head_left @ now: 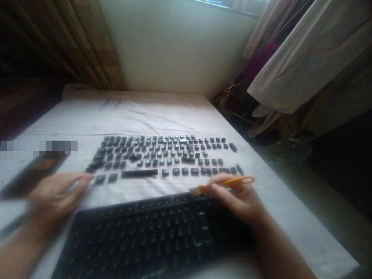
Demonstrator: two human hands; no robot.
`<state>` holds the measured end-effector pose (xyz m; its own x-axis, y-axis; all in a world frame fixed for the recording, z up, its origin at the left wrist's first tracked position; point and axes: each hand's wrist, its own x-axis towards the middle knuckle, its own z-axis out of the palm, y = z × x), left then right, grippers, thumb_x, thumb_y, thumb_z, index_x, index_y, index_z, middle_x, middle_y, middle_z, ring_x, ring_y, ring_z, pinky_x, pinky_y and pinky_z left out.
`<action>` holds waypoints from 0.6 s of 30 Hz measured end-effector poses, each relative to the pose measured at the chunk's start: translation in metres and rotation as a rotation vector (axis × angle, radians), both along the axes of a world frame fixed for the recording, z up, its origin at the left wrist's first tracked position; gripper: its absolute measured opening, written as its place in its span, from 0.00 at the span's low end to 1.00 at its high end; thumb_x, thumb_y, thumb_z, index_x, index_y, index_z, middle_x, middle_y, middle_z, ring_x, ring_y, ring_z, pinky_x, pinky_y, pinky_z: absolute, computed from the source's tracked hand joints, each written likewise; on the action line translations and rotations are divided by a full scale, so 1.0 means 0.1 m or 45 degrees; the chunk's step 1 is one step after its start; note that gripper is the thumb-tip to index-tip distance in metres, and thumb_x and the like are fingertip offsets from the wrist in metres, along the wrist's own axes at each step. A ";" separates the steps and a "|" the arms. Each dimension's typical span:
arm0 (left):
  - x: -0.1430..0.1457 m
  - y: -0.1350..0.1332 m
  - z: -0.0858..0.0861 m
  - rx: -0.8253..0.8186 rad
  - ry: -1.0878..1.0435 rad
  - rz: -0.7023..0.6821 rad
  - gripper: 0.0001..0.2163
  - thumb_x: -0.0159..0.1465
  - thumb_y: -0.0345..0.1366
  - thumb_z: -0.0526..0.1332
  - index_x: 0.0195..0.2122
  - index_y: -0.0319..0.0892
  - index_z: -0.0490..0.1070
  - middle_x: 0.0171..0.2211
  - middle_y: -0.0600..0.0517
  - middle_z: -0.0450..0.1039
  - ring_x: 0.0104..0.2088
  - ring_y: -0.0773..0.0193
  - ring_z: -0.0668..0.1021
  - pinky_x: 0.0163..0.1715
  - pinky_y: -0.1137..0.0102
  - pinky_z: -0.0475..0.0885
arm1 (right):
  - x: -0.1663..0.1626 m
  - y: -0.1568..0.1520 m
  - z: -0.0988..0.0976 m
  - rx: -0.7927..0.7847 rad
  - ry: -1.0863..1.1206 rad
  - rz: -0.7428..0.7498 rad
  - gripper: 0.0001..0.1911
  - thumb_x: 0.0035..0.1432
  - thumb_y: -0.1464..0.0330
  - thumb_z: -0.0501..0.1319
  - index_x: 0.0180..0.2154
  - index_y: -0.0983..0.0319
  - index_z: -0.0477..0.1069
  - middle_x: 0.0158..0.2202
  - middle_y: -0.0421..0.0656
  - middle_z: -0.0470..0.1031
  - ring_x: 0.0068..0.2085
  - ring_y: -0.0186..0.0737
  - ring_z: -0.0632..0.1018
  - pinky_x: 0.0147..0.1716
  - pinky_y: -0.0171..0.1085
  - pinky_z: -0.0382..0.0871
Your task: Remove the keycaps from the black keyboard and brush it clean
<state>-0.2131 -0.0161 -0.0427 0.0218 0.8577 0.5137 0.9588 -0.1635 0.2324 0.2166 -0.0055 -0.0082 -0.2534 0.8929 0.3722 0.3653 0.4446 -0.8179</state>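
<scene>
My right hand (235, 197) is closed round an orange-handled brush (225, 183), its pale bristles pointing left at the far edge of a black keyboard base (139, 232). The base lies close in front of me with its keycaps off and its key posts showing. Its right end is dark and blurred. Beside its far left corner, my left hand (59, 192) reaches over the cloth, fingers stretched towards the loose black keycaps (165, 172). Nothing shows in that hand. The keycaps are laid out in several rows beyond the base, with the long space bar (139, 173) in the nearest row.
A white cloth (139, 112) with some wrinkles covers the table. A dark object with an orange-brown patch (43, 164) lies at the left, partly behind a pixelated area. Pale garments (293, 62) hang at the right, and brown curtains (78, 42) at the left.
</scene>
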 end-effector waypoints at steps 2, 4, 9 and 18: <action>-0.02 0.01 0.00 0.052 0.067 -0.037 0.21 0.68 0.50 0.51 0.35 0.42 0.78 0.35 0.47 0.80 0.40 0.55 0.80 0.45 0.64 0.71 | -0.01 0.00 0.01 -0.003 -0.046 0.031 0.06 0.59 0.73 0.62 0.34 0.60 0.78 0.30 0.41 0.82 0.31 0.38 0.83 0.32 0.34 0.79; -0.07 0.02 0.00 0.104 0.091 -0.021 0.21 0.68 0.49 0.51 0.33 0.42 0.78 0.33 0.48 0.81 0.37 0.57 0.80 0.42 0.65 0.71 | -0.03 0.00 0.02 -0.021 -0.059 0.085 0.07 0.60 0.74 0.62 0.33 0.60 0.78 0.29 0.40 0.83 0.31 0.37 0.83 0.33 0.33 0.79; -0.19 0.05 0.03 0.079 -0.036 0.237 0.24 0.66 0.54 0.50 0.33 0.43 0.78 0.35 0.50 0.80 0.39 0.59 0.81 0.42 0.68 0.73 | -0.06 -0.01 0.02 -0.055 0.009 0.120 0.08 0.59 0.75 0.63 0.35 0.58 0.79 0.31 0.40 0.84 0.32 0.36 0.84 0.35 0.30 0.79; -0.14 0.09 0.08 -0.286 0.011 0.323 0.27 0.62 0.58 0.46 0.44 0.48 0.77 0.46 0.49 0.79 0.48 0.51 0.77 0.49 0.58 0.72 | -0.02 -0.01 0.04 0.003 -0.072 0.026 0.06 0.57 0.74 0.63 0.34 0.58 0.79 0.30 0.40 0.84 0.31 0.37 0.84 0.33 0.31 0.80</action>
